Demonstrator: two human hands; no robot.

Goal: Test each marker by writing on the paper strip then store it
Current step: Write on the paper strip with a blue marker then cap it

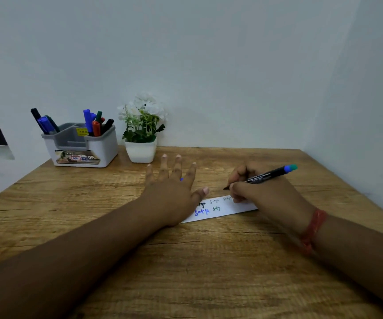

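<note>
My right hand (261, 192) pinches black green-capped marker (264, 176) | left hand (174, 192) flat, pinning white paper strip (220, 209) at 9 o'clock | risk: strip slides if I ease pressure.

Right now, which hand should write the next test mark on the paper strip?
Right hand: it already grips the marker, tip just above the paper strip. The left hand lies flat, holding the strip.

Bare forearms; a red thread band (313, 229) circles the right wrist.
</note>
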